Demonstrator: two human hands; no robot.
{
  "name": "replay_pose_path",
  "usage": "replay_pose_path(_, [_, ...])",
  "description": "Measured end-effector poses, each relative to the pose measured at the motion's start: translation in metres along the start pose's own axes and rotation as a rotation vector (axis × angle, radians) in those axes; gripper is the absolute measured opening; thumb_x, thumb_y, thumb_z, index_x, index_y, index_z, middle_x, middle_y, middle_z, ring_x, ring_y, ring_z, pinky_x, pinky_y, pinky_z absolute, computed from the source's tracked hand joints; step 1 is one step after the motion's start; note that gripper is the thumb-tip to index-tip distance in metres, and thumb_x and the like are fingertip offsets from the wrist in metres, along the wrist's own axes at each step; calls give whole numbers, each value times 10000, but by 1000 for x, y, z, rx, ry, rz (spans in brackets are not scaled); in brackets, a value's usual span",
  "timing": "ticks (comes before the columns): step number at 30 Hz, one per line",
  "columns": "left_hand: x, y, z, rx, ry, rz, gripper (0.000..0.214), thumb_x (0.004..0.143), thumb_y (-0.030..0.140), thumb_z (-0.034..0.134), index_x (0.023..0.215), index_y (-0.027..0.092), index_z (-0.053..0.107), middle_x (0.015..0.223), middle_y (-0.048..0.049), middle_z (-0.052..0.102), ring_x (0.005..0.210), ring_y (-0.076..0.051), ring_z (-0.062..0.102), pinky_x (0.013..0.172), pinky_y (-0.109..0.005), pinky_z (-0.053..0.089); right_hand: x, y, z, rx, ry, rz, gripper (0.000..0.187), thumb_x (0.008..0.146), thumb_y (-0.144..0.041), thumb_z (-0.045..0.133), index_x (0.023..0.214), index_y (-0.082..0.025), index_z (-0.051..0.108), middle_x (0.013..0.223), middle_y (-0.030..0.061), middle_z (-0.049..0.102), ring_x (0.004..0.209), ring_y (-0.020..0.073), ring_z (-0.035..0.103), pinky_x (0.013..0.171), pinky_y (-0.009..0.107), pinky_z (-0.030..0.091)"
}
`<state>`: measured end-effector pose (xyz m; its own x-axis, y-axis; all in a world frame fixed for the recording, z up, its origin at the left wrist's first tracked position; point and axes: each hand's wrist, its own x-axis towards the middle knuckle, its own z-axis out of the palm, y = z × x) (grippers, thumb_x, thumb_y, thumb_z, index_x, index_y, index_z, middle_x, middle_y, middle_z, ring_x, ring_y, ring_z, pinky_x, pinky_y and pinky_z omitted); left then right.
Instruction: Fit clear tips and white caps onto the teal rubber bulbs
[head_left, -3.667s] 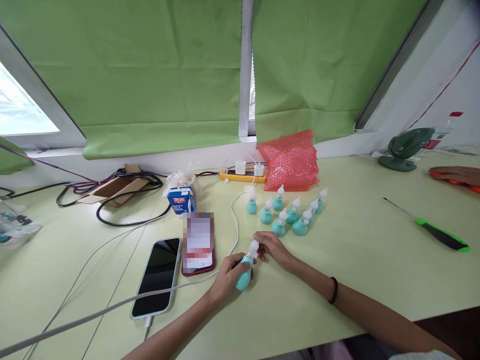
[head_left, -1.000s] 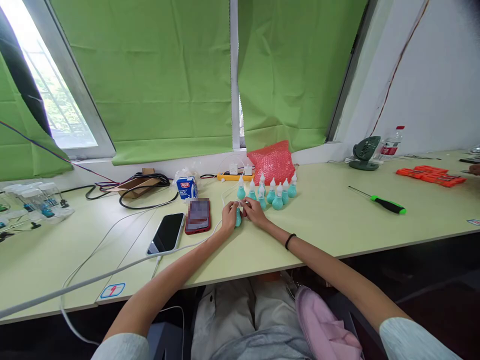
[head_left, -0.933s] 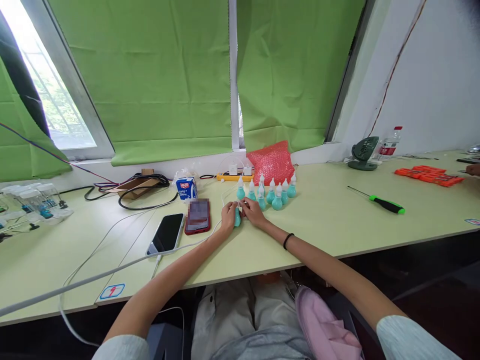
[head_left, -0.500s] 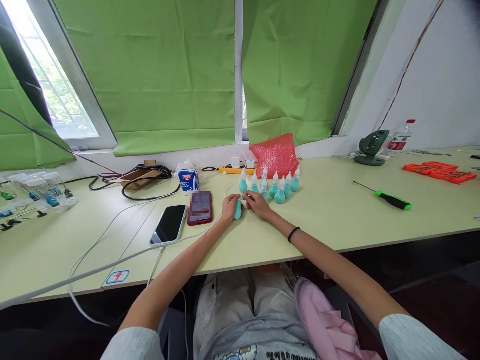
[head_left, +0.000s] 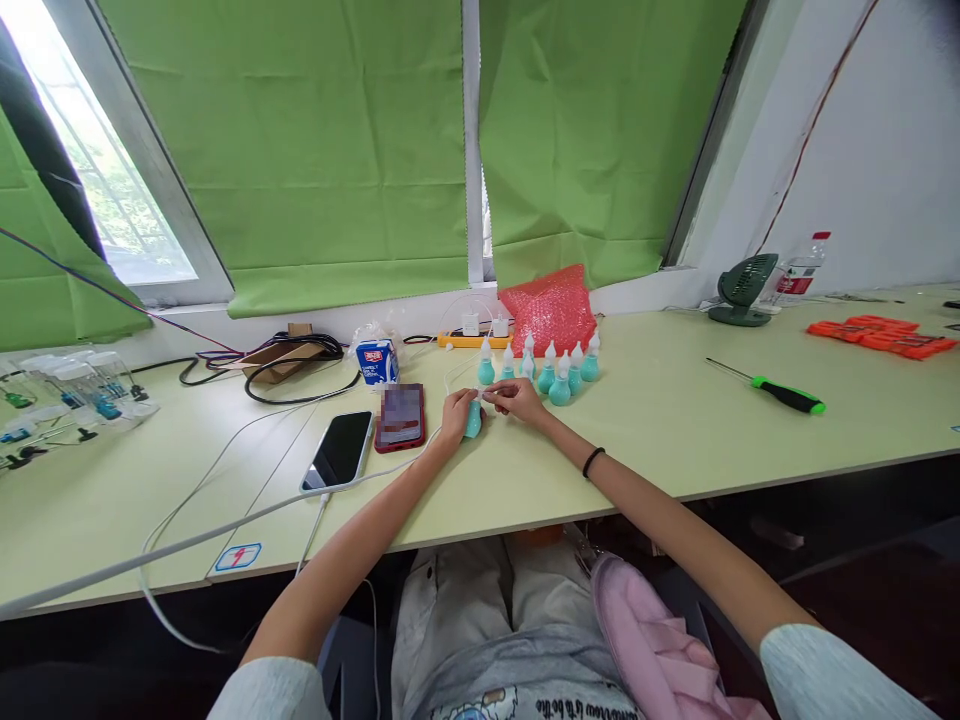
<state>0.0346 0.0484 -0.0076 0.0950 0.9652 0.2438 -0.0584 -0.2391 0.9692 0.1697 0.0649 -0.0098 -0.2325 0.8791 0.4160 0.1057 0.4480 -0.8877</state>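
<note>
The left hand (head_left: 454, 414) is closed around the teal bulb (head_left: 472, 420), which rests low on the desk (head_left: 675, 440) just in front of the person. The right hand (head_left: 517, 398) pinches the pale tip at the bulb's top between fingertips. The step in hand appears to be seating or twisting that tip on the bulb; the next move likely calls for a steady grip on the bulb and a small, controlled turn or press at the tip. Directly behind the hands stands a cluster of finished bulbs (head_left: 551, 368), near enough to be knocked by a wide gesture. To the left lie a red phone (head_left: 402, 418) and a dark phone (head_left: 340, 450) with a white cable (head_left: 225, 525) crossing toward the hands. To the right the desk is open as far as the green-handled screwdriver (head_left: 780, 393). The front edge lies near the forearms.
</note>
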Motion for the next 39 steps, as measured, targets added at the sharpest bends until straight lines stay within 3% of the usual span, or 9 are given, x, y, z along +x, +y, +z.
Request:
replay_pose_path(8, [3,-5,-1,72,5,33,209,691,306,453,572,143,509,415,16,510,378,-112,471,412,-218,353,1,3,-3,18,-14,18,332,533,-409,670,708,-126,670,434,-23,519,391,66,419,393,205,324])
replay_pose_path(14, [2,-7,-2,157,63,125,244,720,343,456,656,134,563,500,6,544,465,-108,495,463,-208,356,-2,2,0,12,47,-2,268,543,-338,678,697,-119,682,440,-9,544,379,61,412,391,202,315])
replay_pose_path(26, [0,-5,-2,271,167,224,215,704,327,514,740,133,598,545,13,525,503,-97,446,467,-198,301,-3,-7,2,51,82,55,302,545,-378,669,691,-113,682,493,20,585,397,77,453,393,212,351])
replay_pose_path(39, [-3,-2,-1,293,119,223,249,743,354,468,755,135,585,537,0,555,500,-111,507,465,-196,346,-3,-9,1,100,68,116,273,527,-379,685,641,-132,667,452,-10,552,400,70,447,408,209,348])
